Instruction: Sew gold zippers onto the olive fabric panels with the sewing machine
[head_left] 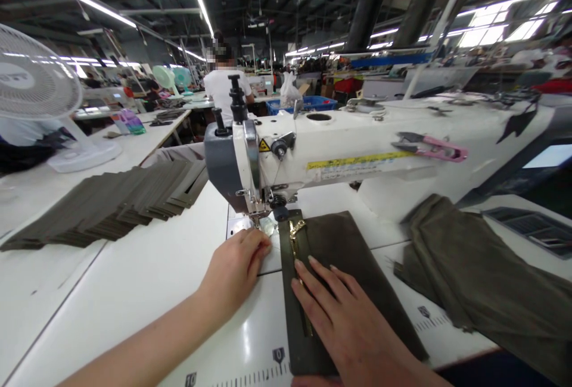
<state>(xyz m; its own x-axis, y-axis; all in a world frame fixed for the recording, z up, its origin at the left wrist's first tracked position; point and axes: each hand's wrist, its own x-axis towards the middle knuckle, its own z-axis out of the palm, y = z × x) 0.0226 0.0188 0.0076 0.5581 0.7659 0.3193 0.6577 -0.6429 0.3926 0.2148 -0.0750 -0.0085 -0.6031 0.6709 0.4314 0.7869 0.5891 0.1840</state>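
My left hand (239, 262) is closed in a pinch just in front of the needle area of the white sewing machine (348, 143); whatever its fingertips hold is too small to make out. Flat on a dark olive fabric panel (344, 238) lies my right hand (342, 315), fingers stretched out. Its fingertips rest beside a gold-toothed zipper (294, 244) set in the panel, with the zipper's metal pull near the top. The panel lies on the white table, right of the presser foot (255, 218).
A fanned stack of olive fabric pieces (120, 196) lies left. More folded olive fabric (482, 274) sits right, near a control panel (531, 229). Pink-handled thread snips (433, 146) rest on the machine arm. A white fan (40, 77) stands left; a person (226, 86) is beyond.
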